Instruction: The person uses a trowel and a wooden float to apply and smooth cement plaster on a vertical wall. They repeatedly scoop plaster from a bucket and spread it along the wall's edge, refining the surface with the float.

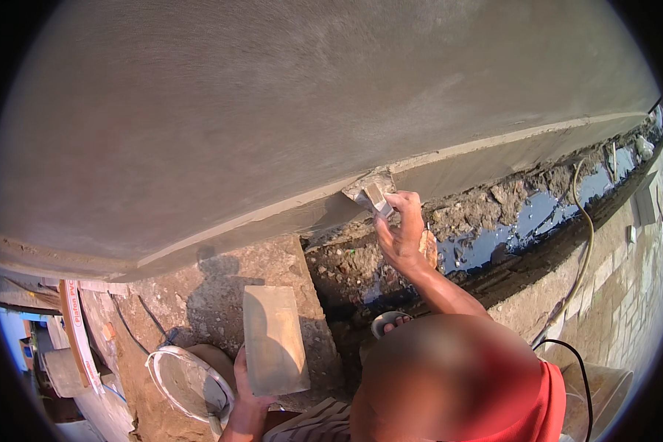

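Observation:
My right hand (403,232) is closed around the handle of a small plastering trowel (362,189). Its mortar-smeared blade lies against the narrow ledge (449,152) that runs along the foot of the grey plastered wall (295,88). Lower down and to the left, my left hand (252,390) grips a flat rectangular board (274,339) by its left and lower edge. The board's broad face is turned up, partly in shadow, and hides most of those fingers.
A white-rimmed bucket (155,362) stands left of the board on rough concrete (225,317). Right of the slab runs a ditch with rubble and dark water (527,221). A hose (589,247) lies along its far side, by paving (626,272). Another bucket (604,390) is at lower right.

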### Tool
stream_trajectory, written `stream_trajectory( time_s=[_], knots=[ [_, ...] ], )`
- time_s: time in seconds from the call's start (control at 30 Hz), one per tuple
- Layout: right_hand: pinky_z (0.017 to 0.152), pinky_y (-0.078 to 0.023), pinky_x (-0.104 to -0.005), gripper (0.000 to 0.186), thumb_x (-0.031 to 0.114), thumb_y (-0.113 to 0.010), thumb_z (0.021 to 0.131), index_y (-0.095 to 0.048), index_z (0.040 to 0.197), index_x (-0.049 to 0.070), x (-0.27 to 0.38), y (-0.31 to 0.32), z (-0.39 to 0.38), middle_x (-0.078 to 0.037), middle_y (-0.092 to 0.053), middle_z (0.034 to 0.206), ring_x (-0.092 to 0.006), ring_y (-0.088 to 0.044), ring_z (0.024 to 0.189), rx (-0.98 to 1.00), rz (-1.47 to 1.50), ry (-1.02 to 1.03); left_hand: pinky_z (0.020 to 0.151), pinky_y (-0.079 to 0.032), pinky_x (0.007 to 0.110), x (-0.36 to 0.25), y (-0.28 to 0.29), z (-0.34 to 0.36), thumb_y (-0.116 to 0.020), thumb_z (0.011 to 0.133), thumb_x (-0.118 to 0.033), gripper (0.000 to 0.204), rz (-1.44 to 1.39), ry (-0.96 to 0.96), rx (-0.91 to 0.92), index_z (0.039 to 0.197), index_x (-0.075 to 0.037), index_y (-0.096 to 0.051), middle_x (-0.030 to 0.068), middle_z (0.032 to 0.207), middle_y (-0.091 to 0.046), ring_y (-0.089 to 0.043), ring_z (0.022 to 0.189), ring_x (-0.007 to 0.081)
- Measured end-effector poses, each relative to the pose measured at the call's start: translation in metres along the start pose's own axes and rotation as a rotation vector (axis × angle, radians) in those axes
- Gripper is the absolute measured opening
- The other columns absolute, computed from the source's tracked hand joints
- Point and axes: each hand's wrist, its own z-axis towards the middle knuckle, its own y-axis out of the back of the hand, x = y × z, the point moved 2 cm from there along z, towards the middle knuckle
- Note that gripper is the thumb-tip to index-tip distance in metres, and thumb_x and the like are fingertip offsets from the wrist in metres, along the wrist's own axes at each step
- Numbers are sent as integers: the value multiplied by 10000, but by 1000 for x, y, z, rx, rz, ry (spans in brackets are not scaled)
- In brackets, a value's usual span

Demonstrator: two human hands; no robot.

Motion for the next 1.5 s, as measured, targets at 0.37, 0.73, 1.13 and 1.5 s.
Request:
stream_trajectory(
  time_s=[0.37,0.73,1.13,1.5],
  knots=[
    [720,-422,-398,473,-113,-607,657,-541,1094,54,2,36,-32,-152,-484,913,-326,-499,862,249,-87,-81,669,-533,346,5,-7,10,-351,931,-343,381,72,15,-195,1055,-70,-585,72,907,-637,-634,800,221],
    [762,-491,-368,604,-83,-632,689,-559,1243,145,43,103,104,-111,-590,1041,-276,-522,905,733,-345,378,853,-514,375,8,-32,28,-435,901,-303,509,259,66,30,1334,-38,-397,128,1191,-562,-605,1021,242],
    [782,-512,-358,498,-71,-593,745,-618,1190,150,35,95,141,-62,-600,988,-237,-525,885,923,-499,246,862,-514,447,19,-20,42,-427,897,-441,588,178,99,92,1314,-26,-423,173,1218,-556,-597,1046,310],
    [771,-492,-362,402,-73,-573,772,-638,1140,77,-9,216,160,-117,-608,960,-249,-585,875,679,-503,-143,854,-520,426,21,-21,46,-605,813,-459,732,192,100,66,1357,-33,-365,152,1222,-545,-599,1039,292]
  ],
)
